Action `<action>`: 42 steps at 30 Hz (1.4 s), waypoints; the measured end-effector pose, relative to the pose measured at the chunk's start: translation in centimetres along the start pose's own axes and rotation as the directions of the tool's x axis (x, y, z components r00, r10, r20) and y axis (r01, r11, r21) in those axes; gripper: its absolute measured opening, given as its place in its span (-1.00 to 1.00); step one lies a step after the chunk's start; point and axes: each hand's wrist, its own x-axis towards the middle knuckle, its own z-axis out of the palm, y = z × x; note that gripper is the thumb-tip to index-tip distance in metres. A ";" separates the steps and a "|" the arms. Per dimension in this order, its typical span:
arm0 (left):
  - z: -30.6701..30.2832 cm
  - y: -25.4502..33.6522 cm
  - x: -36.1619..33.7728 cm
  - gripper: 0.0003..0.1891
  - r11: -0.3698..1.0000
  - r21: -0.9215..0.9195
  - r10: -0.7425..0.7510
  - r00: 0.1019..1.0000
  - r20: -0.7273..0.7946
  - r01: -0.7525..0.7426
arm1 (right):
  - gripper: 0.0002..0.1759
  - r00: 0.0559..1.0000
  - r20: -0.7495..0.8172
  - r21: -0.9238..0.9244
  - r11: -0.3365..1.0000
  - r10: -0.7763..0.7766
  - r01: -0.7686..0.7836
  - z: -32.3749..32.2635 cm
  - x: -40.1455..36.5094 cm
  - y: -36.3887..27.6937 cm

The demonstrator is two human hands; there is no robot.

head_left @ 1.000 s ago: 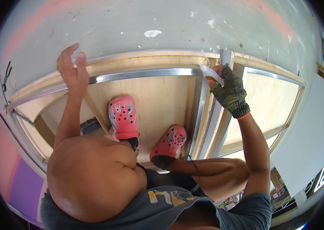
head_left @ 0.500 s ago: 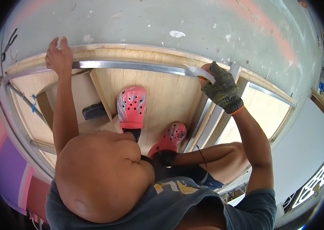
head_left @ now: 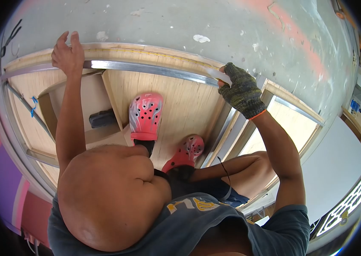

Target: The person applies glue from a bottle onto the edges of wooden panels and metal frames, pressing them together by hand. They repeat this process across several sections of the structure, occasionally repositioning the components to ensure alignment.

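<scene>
My left hand (head_left: 68,53) is bare and reaches over a shiny metal rail (head_left: 146,67) at the left. Its fingers are apart and bent above the wooden strip (head_left: 116,54) beside the rail. A thin yellow line runs along that strip. My right hand (head_left: 242,90), in a dark fingerless knit glove with an orange cuff, closes around a white squeeze bottle (head_left: 222,77). The bottle's narrow nozzle points left, close over the right part of the strip. The glove hides the rest of the bottle.
Pink clogs (head_left: 146,115) stand on pale plywood (head_left: 180,102) inside the metal frame. An open cardboard box (head_left: 67,100) at the left holds a dark object (head_left: 102,118). A blue tie (head_left: 34,106) hangs on a side bar. The grey floor (head_left: 154,25) has paint spots.
The view has shifted slightly. My right hand and the bottle have moved a little left and up along the strip; my left hand stays near the rail.
</scene>
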 end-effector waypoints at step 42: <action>-4.8 -3.8 -5.5 -0.05 0.897 0.046 0.416 0.873 0.255 -0.440 | -0.66 0.989 0.099 0.212 0.973 -0.113 0.090 2.0 7.2 -4.7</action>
